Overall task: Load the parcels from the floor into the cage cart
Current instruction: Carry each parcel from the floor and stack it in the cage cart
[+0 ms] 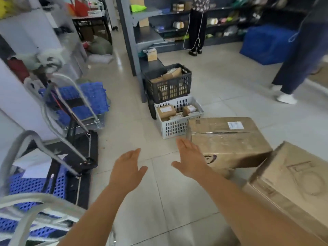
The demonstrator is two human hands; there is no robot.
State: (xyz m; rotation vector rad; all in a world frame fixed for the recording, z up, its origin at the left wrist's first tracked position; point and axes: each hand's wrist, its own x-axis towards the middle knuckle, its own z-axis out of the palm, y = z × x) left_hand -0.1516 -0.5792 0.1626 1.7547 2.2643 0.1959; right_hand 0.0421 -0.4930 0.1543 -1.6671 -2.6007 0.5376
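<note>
A large taped cardboard parcel (229, 137) with a white label lies on the tiled floor at the right, tilted against a second cardboard parcel (292, 180) nearer to me. My right hand (190, 158) is open, fingers flat, right beside the first parcel's left edge; I cannot tell whether it touches. My left hand (126, 167) is open over bare floor, holding nothing. At the lower left are the grey metal tubes and blue plastic deck of a cart (32, 189).
A white basket (177, 128) of small parcels and a black crate (167, 86) stand ahead by a grey shelf post (127, 32). Another cart with blue panels (78, 102) is at the left. Two people stand at the back and right, by a blue bag (268, 43).
</note>
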